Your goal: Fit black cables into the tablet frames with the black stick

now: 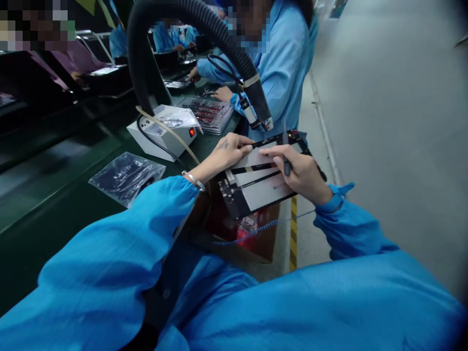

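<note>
Head view: opened tablet-like device (263, 194), black frame with pale flat panels, is tilted in front of the person, over a cardboard box (268, 239); whether it rests on anything, can't tell. Left hand (227, 153) grasps its upper-left edge, thumb over the face, other fingers partly hidden; likely steadying it. Right hand (305, 173) lies over its right part, fingers curled around a slim dark tool (287, 168) pointing up, index finger extended onto a pale panel; probably keeps the tool ready while that finger is free to press. Tilt presumably turns the inner face to the person's eyes.

Ribbed hose (234, 41) arches over from the left, nozzle just above the device, probably aimed at it. White box (164, 134) with lit red switch (192, 131), left of the device; clear plastic bag (127, 178) farther left; clear trays (210, 114) beyond. Blue coiled cord (252, 236) below, running towards the right wrist, maybe a grounding strap. Co-worker (285, 73) behind.

Brands, labels: none legible; pale marks at the bag unreadable.
</note>
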Motion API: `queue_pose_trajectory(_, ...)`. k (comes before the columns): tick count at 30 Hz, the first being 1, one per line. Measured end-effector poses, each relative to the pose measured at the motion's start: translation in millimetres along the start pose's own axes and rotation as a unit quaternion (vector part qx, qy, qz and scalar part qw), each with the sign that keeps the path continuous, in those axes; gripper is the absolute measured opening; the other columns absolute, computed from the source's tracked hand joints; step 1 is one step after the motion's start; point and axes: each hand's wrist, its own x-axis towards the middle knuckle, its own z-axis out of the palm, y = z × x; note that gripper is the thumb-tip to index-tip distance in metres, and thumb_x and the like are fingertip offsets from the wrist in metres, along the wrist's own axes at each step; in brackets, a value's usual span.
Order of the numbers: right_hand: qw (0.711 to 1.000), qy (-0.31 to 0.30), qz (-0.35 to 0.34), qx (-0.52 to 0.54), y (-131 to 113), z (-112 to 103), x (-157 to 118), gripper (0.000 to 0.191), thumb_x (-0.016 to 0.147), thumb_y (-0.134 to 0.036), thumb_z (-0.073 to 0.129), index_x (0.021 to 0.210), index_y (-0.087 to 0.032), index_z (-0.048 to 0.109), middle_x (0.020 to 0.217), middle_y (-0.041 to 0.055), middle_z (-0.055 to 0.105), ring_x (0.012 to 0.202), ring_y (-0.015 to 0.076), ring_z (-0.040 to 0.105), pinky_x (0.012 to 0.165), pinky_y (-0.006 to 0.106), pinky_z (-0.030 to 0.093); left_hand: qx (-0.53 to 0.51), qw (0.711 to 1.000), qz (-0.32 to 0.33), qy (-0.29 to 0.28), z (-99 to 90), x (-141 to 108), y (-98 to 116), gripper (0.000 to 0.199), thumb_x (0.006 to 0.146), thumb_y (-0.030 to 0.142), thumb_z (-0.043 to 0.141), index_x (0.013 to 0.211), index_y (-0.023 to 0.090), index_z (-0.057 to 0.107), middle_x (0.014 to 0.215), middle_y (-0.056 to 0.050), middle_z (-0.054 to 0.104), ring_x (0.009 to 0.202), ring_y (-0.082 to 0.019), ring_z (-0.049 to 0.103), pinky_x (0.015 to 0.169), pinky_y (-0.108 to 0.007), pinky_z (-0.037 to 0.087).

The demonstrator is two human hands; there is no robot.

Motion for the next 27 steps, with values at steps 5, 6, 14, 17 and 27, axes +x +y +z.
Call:
queue_pose_trajectory(5, 0.998, -0.047, 0.024, -0.035, 19.1, -29.4, 9.0, 0.03, 0.101, -0.034, 0.05, 0.126, -0.028, 0.066, 0.116, 0.0025, 0.072, 0.102, 0.0213, 0.07, 0.092, 0.034, 0.054, -0.108, 0.994, 0.003, -0.006, 22.0, 28.0, -2.8, 0.037, 0.092, 0.022, 0.054, 0.122, 0.011, 0.072, 0.107, -0.007, 0.074, 0.094, -0.018, 0.064, 0.079, -0.025, 0.049)
queue_pose_trajectory(6, 0.997, -0.055, 0.026, -0.037, 20.1, -33.1, 10.8, 0.03, 0.101, -0.034, 0.05, 0.125, -0.028, 0.066, 0.115, 0.0026, 0.072, 0.101, 0.0215, 0.07, 0.091, 0.034, 0.054, -0.124, 0.992, 0.001, -0.005, 24.3, 29.8, -2.6, 0.037, 0.092, 0.022, 0.054, 0.123, 0.011, 0.071, 0.107, -0.008, 0.074, 0.094, -0.018, 0.064, 0.079, -0.025, 0.049)
queue_pose_trajectory(14, 0.988, -0.119, 0.011, -0.1, 19.2, -57.9, 18.8, 0.034, 0.104, -0.034, 0.043, 0.133, -0.03, 0.062, 0.121, 0.0017, 0.071, 0.099, 0.0195, 0.07, 0.085, 0.032, 0.052, -0.22, 0.975, -0.009, 0.014, 35.4, 32.7, 3.1, 0.028, 0.093, 0.02, 0.057, 0.114, 0.012, 0.075, 0.103, -0.008, 0.074, 0.092, -0.018, 0.065, 0.089, -0.028, 0.049)
queue_pose_trajectory(17, 0.986, -0.131, -0.011, -0.106, 15.2, -63.6, 21.6, 0.033, 0.104, -0.031, 0.043, 0.131, -0.029, 0.062, 0.121, 0.0019, 0.071, 0.099, 0.0173, 0.069, 0.082, 0.029, 0.051, -0.232, 0.972, -0.02, 0.026, 36.2, 29.2, 8.5, 0.026, 0.093, 0.019, 0.058, 0.111, 0.01, 0.075, 0.101, -0.008, 0.073, 0.094, -0.018, 0.063, 0.09, -0.029, 0.049)
queue_pose_trajectory(27, 0.974, -0.139, -0.032, -0.177, 7.9, -67.6, 30.2, 0.033, 0.105, -0.032, 0.039, 0.127, -0.022, 0.061, 0.115, 0.0048, 0.072, 0.096, 0.0182, 0.071, 0.078, 0.029, 0.054, -0.235, 0.971, -0.033, 0.027, 38.1, 30.6, 10.8, 0.027, 0.092, 0.022, 0.056, 0.106, 0.01, 0.075, 0.073, -0.001, 0.061, 0.064, -0.01, 0.048, 0.065, -0.023, 0.04)
